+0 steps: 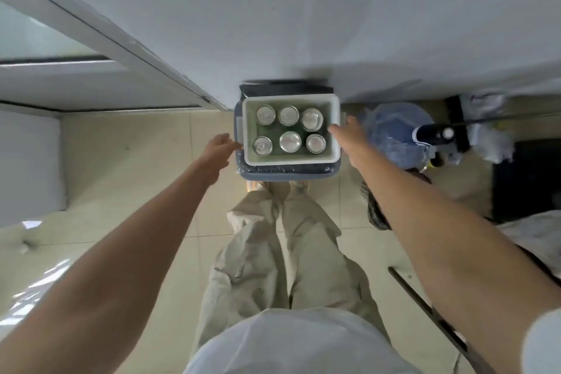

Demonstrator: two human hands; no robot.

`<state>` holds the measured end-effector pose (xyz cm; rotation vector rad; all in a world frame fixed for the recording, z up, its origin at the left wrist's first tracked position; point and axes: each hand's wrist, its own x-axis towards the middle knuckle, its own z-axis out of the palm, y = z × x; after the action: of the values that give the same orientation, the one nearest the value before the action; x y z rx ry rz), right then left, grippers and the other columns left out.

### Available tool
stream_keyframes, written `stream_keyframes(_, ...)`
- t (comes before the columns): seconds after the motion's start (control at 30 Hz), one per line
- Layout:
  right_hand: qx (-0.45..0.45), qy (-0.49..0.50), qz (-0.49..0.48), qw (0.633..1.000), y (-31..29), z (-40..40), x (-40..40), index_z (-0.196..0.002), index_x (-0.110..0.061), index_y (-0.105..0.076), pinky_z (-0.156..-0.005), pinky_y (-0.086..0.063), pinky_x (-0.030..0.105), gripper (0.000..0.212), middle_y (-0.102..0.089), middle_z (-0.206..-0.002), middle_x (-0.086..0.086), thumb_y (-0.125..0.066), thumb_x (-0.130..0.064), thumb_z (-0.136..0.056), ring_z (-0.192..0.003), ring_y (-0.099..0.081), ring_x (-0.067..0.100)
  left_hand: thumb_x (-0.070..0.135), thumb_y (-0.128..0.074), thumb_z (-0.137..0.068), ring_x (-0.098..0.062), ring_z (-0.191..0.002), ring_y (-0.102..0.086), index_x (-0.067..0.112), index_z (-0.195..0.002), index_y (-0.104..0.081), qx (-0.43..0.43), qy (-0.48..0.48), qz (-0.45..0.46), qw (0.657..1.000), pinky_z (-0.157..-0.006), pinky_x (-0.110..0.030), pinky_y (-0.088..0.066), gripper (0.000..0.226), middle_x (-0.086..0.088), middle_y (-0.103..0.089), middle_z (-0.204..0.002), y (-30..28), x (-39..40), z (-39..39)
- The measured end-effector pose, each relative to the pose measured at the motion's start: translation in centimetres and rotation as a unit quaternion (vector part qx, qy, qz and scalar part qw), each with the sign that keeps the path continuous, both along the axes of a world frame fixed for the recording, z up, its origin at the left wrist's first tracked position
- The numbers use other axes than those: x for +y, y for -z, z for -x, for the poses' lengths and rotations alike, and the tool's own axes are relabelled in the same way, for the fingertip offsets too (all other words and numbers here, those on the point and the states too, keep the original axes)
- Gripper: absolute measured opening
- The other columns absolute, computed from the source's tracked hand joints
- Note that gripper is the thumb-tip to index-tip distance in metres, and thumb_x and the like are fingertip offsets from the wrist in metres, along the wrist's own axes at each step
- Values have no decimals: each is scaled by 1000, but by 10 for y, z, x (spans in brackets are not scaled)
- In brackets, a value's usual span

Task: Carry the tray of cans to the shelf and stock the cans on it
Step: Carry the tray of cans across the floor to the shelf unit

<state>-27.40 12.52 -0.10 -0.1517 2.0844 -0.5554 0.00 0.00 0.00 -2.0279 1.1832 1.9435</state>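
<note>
White tray (249, 130) of six cans (290, 141) sat between both hands; left hand (217, 149) touched its left edge, right hand (352, 133) open at its right edge, neither visibly gripping

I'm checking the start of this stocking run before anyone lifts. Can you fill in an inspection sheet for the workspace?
Surface: tiled floor; tray rests on a grey bin against the wall.
Job's things: white tray holding six upright cans, two rows of three.
Clutter: blue plastic bag, dark bottle to the right.
Grippers: left hand at the tray's left edge, right hand at its right edge; no grip closed yet.
Cables: nothing seen.
Surroundings: white wall, door frame on the left; shelf not in view.
</note>
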Motion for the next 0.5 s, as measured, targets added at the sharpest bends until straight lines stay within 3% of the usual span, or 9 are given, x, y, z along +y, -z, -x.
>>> stream_keyframes(0.1,54,30,-9,998,8,0,-6,-132,-5,-55,-75,-49,34,55,-63,-107,8,-67,-27,-84,-96,-63,26,10,-67,-91,-25,-117,-53,15,-117,-59,21,-30,-28,999,-95,-44,-42,28,-10,-58,-123,6,-3,13)
stream_keyframes(0.23,32,30,-14,999,26,8,-2,-104,-5,-71,-68,-50,34,40,-73,-91,12,-67,-32,-75,-78,-64,24,7,-69,-89,-26,-106,-59,6,-133,-57,-4,-6,-4,1000,-87,-39,-46,46,-15,-63,-120,8,-7,24)
stream_keyframes(0.4,9,41,-7,999,21,15,-12,-88,2,-67,-62,-39,30,31,-57,-73,6,-69,-27,-78,-68,-51,18,7,-65,-91,-26,-98,-59,10,-105,-65,-12,-23,-9,1000,-91,-41,-50,15,-14,-66,-109,12,-15,37)
stream_keyframes(0.5,5,21,-8,1000,18,21,-19,-78,-8,-59,-63,-42,32,21,-58,-75,6,-73,-24,-80,-67,-54,17,7,-67,-88,-20,-79,-58,7,-101,-63,-25,-16,1,1000,-71,-29,-49,14,-13,-64,-99,11,-20,49)
